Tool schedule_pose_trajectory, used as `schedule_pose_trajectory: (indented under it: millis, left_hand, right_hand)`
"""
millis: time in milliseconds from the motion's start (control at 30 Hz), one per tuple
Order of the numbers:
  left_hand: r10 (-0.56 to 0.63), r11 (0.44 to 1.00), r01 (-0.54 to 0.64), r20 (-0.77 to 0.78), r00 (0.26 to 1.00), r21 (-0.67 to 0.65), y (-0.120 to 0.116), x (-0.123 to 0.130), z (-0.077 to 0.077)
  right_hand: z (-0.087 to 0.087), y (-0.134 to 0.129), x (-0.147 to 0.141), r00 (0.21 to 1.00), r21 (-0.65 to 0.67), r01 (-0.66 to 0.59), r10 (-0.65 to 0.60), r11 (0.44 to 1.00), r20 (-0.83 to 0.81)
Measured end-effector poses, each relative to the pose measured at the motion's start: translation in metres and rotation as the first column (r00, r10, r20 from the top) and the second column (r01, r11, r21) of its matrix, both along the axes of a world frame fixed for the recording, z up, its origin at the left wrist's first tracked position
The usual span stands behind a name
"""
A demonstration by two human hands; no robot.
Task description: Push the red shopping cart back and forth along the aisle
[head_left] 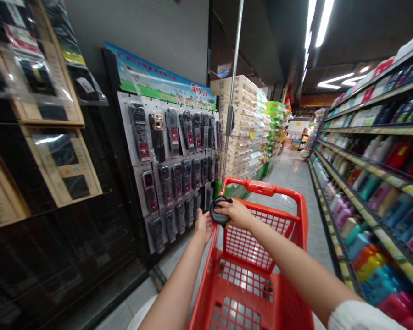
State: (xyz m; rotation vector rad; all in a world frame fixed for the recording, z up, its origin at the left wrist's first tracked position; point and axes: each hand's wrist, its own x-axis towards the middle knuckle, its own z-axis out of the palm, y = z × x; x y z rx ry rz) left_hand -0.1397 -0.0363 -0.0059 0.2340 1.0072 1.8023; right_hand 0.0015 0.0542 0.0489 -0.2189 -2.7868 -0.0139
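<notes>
A black ring-shaped thing point(217, 217), perhaps a coiled strap, is at the left rim of the red shopping cart point(301, 220). My right hand point(238, 213) reaches over the cart from the right, its fingers closed on the ring's upper right side. My left hand point(204, 226) is at the ring's left edge, thumb raised and apart from the fingers, fingertips close to or touching it. Just behind the ring a thin metal pole point(234, 68) with a dark clip rises past the top of the view. How the pole and ring connect is hidden.
Packaged dark belts point(174, 128) hang in rows on a rack at the left, under a price banner point(165, 75). Boxed goods point(48, 160) are nearer. Stacked packs point(242, 123) stand ahead. A long shelf of bottles point(371, 192) lines the right, beside a tiled aisle point(289, 169).
</notes>
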Motion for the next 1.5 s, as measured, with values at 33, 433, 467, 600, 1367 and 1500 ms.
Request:
schedule_pose_trajectory:
  millis: [33,433,467,600,1367,1500]
  left_hand:
    - [-0.023,1.000,0.023,-0.004,1.000,0.003,-0.002,0.000,0.001]
    - [-0.248,0.958,0.242,0.022,0.969,0.153,-0.029,-0.014,-0.012]
    - [-0.263,0.952,0.257,0.019,0.965,0.165,-0.032,-0.014,-0.012]
    - [-0.274,0.952,0.269,0.012,0.962,0.144,-0.042,-0.014,-0.012]
    - [-0.339,0.938,0.345,-0.125,0.932,0.030,-0.066,0.001,0.007]
    - [-0.344,0.937,0.349,-0.116,0.932,0.029,-0.067,-0.001,0.007]
  right_hand:
    - [0.006,0.006,-0.004,0.997,0.031,0.080,-0.080,0.996,0.009]
    - [-0.040,-0.059,-0.004,0.957,-0.022,0.280,-0.281,0.960,-0.066]
    - [-0.045,-0.067,-0.001,0.960,-0.041,0.269,-0.272,0.962,-0.071]
    - [-0.062,-0.094,0.009,0.969,-0.113,0.219,-0.230,0.969,-0.089]
    - [-0.060,-0.205,0.078,0.971,-0.272,-0.184,0.217,0.945,0.098]
    - [-0.050,-0.152,0.062,0.984,-0.178,-0.138,0.155,0.974,0.088]
